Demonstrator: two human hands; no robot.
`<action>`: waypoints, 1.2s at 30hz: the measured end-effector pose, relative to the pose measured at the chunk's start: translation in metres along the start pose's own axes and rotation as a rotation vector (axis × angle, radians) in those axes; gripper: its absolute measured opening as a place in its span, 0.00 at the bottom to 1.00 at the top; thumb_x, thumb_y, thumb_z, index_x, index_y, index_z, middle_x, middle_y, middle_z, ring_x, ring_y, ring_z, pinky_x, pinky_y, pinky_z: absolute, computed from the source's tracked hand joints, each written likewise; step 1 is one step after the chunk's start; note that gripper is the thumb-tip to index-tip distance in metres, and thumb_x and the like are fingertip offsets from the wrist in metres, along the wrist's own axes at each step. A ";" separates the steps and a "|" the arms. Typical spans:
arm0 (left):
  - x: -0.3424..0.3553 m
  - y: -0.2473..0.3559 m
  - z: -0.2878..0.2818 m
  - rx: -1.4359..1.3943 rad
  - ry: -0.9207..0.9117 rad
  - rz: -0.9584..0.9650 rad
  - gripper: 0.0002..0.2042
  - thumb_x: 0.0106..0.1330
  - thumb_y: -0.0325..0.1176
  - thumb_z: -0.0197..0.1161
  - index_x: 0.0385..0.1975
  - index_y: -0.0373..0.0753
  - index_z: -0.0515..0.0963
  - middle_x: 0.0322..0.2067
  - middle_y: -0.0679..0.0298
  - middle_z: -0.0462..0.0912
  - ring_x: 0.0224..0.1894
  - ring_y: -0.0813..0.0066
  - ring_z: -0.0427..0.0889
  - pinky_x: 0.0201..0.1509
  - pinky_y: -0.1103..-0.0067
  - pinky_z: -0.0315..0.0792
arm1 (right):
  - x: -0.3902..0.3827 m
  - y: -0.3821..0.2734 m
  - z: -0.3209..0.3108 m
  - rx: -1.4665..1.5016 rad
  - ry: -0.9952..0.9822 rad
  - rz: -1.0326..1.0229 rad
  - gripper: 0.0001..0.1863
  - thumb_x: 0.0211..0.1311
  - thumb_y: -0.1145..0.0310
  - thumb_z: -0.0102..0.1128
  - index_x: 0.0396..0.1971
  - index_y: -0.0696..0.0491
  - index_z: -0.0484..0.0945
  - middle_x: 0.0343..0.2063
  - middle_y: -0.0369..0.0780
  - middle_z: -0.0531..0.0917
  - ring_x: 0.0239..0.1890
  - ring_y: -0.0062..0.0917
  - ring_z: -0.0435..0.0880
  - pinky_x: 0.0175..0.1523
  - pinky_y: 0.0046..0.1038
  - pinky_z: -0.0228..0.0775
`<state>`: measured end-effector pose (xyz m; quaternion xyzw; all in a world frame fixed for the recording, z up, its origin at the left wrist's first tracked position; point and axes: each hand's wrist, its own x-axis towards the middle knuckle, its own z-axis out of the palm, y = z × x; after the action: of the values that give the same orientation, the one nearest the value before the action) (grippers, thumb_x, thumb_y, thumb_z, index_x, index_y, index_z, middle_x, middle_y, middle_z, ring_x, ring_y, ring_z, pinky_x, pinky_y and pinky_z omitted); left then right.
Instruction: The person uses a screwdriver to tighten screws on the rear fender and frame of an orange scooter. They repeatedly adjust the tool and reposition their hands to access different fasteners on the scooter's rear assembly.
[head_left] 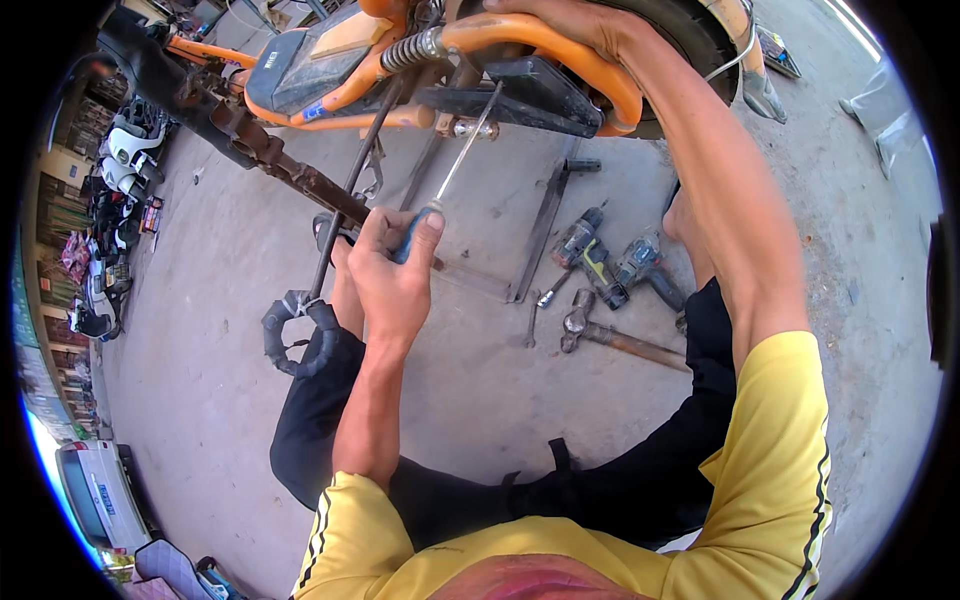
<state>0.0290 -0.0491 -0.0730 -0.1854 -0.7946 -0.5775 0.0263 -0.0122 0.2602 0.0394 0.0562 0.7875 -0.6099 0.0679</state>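
My left hand (393, 265) is closed round the blue handle of a screwdriver (466, 150). The screwdriver's shaft points up and away, its tip against or just in front of the black plastic cover (545, 97) on an orange vehicle frame (545, 38). My right arm reaches to the far side, where my right hand (585, 22) lies over the orange tube beside the black tyre (690, 40). The top edge of the picture cuts off its fingers, so their grip is hidden. A coil spring (412, 50) sits on the frame left of the cover.
On the concrete floor between my legs lie two cordless power tools (590, 250) (648, 268), a hammer (625, 340) and a wrench (532, 325). A rusty metal bar (285, 175) and a rod with a black ring (300, 335) stand left. Parked scooters (125, 165) and a white car (100, 490) are farther left.
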 end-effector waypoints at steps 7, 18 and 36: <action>0.011 0.016 -0.010 -0.564 -0.152 -0.623 0.15 0.68 0.39 0.67 0.34 0.32 0.75 0.22 0.59 0.76 0.15 0.80 0.67 0.18 0.84 0.58 | -0.006 -0.004 0.001 -0.001 0.162 0.047 0.29 0.71 0.39 0.53 0.54 0.48 0.83 0.45 0.39 0.86 0.41 0.29 0.84 0.50 0.34 0.75; 0.011 -0.025 -0.004 -0.586 0.099 -0.412 0.15 0.70 0.40 0.58 0.47 0.34 0.79 0.45 0.60 0.82 0.47 0.68 0.80 0.53 0.70 0.74 | -0.044 0.103 0.186 0.198 0.776 -0.485 0.12 0.67 0.64 0.69 0.39 0.58 0.81 0.30 0.39 0.82 0.29 0.23 0.81 0.34 0.27 0.73; -0.027 -0.032 -0.005 0.582 0.151 0.563 0.19 0.61 0.27 0.76 0.47 0.30 0.74 0.37 0.48 0.75 0.34 0.55 0.77 0.37 0.68 0.71 | -0.028 0.090 0.163 0.647 0.265 -0.176 0.09 0.72 0.68 0.63 0.36 0.59 0.84 0.29 0.39 0.87 0.25 0.18 0.79 0.31 0.24 0.73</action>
<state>0.0433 -0.0694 -0.1074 -0.3375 -0.8389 -0.3109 0.2928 0.0374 0.1251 -0.0819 0.0854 0.5576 -0.8185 -0.1087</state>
